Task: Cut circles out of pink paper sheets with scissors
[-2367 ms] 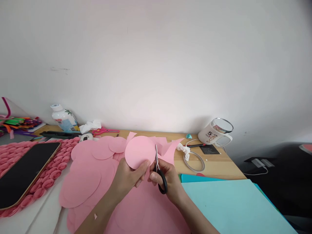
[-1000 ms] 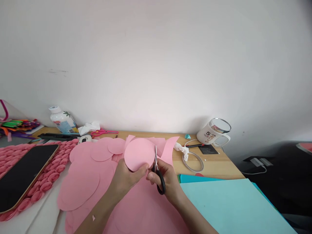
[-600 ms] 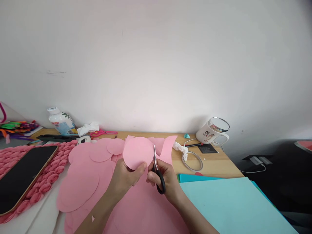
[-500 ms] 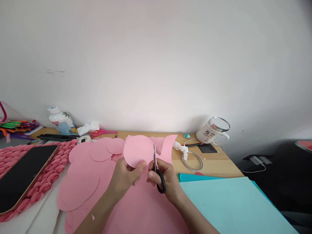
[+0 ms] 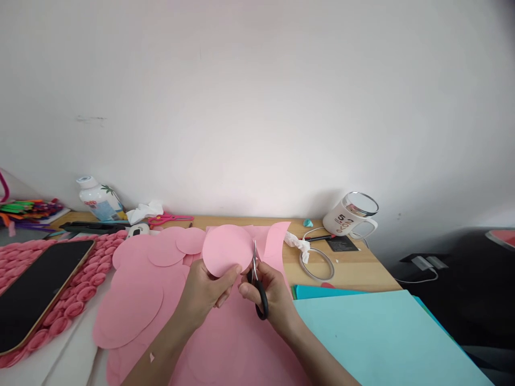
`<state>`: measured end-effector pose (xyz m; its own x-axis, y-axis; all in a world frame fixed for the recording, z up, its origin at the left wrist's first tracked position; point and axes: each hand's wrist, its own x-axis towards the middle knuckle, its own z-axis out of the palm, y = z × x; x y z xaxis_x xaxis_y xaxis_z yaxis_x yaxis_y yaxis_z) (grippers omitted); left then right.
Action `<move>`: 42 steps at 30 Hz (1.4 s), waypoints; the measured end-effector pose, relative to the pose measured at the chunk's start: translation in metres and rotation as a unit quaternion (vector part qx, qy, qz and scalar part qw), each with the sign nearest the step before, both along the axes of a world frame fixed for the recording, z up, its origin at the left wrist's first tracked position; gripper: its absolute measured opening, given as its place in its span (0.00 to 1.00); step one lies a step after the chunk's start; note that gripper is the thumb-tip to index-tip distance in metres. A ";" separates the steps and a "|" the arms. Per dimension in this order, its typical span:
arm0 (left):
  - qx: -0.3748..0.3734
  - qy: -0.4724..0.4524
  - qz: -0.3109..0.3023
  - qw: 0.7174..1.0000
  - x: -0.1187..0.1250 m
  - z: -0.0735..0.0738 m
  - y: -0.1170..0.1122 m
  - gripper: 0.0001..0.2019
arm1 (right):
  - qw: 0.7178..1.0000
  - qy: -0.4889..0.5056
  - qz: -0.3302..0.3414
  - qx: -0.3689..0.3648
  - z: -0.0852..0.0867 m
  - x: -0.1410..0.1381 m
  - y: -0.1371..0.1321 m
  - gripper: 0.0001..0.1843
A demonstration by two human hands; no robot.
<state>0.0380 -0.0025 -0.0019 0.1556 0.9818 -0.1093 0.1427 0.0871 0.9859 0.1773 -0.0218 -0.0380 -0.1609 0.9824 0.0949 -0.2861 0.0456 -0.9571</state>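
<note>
The key relation is blade to rim. The small metal scissors with black loop handles (image 5: 262, 300) stand just at the right-hand rim of the flat, round, pale pink paper disc (image 5: 226, 248). Their long axis runs from the handle on the near side up to the tips, which point toward the desk's back edge along the wall. Whether paper lies between the blades cannot be told.

The left hand (image 5: 212, 289) is nearer the disc, which lies beyond it toward the back edge; thumb and fingers pinch its lower rim. The right hand (image 5: 269, 295) grips the scissors, fingers curled at the loops.

Disc: matt, unmarked, smoothly curved where visible, face tilted up to the camera. One sheet or several: not clear. It is held above the desk (image 5: 354, 268), well in from the desk's right edge.

Beneath and left of it, overlapping pink paper rounds (image 5: 131, 308) spread over the near part; a curved pink paper piece (image 5: 277, 241) rises beyond the blades toward the back edge.
</note>
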 end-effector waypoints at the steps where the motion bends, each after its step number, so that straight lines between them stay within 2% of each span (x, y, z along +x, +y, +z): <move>1: -0.001 0.001 0.001 1.000 0.000 0.000 0.000 0.17 | 1.000 0.001 0.002 0.002 0.000 0.000 0.000 0.15; 20: -0.001 0.005 -0.001 1.000 0.000 0.001 0.001 0.17 | 0.999 -0.039 -0.018 -0.017 0.006 -0.002 -0.001 0.14; 26: 0.011 -0.022 -0.037 0.999 0.000 0.003 0.000 0.19 | 0.998 -0.053 -0.021 -0.012 0.006 -0.003 -0.003 0.17; 32: 0.015 0.014 -0.002 1.000 -0.001 0.000 0.001 0.20 | 0.999 -0.045 -0.024 -0.018 0.004 -0.005 -0.002 0.16; 42: 0.006 0.014 -0.018 1.000 0.000 -0.001 0.001 0.19 | 0.999 -0.019 -0.028 0.006 0.004 -0.002 -0.001 0.17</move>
